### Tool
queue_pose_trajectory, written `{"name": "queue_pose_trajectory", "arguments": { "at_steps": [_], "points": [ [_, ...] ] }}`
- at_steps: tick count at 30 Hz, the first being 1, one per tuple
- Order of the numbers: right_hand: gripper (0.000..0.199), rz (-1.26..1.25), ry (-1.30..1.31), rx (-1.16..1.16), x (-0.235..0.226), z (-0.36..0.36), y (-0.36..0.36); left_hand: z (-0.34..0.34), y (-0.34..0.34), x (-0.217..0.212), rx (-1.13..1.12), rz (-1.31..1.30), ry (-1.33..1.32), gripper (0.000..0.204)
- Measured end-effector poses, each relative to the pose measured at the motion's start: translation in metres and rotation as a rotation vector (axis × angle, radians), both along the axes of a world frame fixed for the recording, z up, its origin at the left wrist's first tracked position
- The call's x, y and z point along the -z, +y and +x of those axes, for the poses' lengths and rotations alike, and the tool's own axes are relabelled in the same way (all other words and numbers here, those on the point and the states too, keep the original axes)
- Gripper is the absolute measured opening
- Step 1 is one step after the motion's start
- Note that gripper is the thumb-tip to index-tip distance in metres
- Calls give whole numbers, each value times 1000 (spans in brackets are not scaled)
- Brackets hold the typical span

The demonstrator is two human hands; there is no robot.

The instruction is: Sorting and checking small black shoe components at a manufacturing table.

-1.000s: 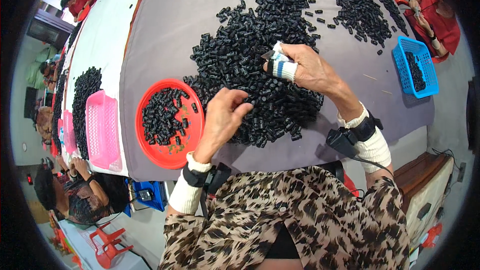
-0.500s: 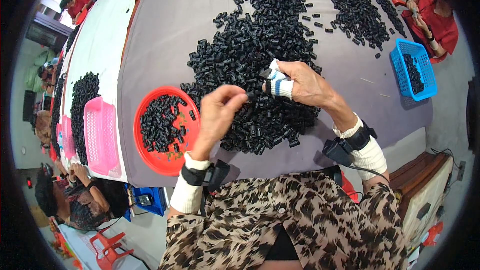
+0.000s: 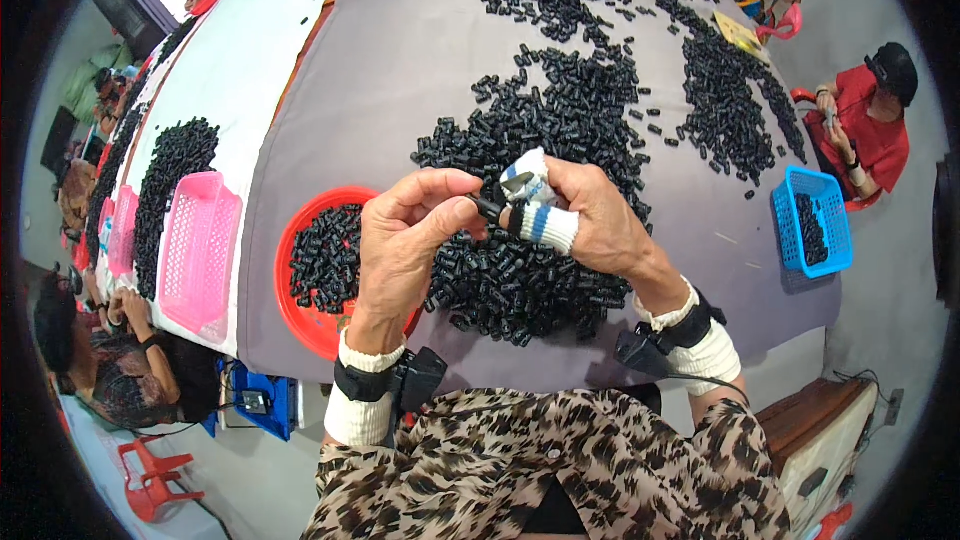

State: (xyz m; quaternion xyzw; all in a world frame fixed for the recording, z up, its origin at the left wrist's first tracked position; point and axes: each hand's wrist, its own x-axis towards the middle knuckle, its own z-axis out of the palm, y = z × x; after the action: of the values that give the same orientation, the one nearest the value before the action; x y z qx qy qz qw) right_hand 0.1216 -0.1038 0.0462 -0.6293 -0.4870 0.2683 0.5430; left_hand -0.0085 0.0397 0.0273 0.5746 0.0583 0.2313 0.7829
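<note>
Nearest, a leopard-print top (image 3: 560, 470) fills the bottom, with two forearms in white cuffs and black wrist straps reaching up over the near edge of a grey-covered table (image 3: 400, 70). Above that edge the left hand (image 3: 405, 240) and right hand (image 3: 585, 215) meet. Left thumb and forefinger are pinched together on a small black plastic piece (image 3: 490, 208); the right fingers, two wrapped in white and blue cloth tape, close on its other end. Below and beyond the hands lies a large heap of black pieces (image 3: 530, 240). Just left sits a red round tray (image 3: 325, 270) holding more pieces. Further left stands a pink basket (image 3: 198, 250); near the right edge, a blue basket (image 3: 812, 222). Farther off, another dark heap (image 3: 730, 90) spreads.
</note>
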Motion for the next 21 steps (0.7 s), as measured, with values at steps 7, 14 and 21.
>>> {"name": "queue_pose_trajectory", "arguments": {
  "at_steps": [7,14,21],
  "points": [
    [23,59,-31,31,-3,-7,3,4,-7,3,75,-351,-121,20],
    [24,74,-74,81,1,-7,6,6,-11,2,59,-432,-107,22],
    [23,86,-201,134,3,-7,8,8,-16,-10,-44,-354,-6,21]
  ]
}}
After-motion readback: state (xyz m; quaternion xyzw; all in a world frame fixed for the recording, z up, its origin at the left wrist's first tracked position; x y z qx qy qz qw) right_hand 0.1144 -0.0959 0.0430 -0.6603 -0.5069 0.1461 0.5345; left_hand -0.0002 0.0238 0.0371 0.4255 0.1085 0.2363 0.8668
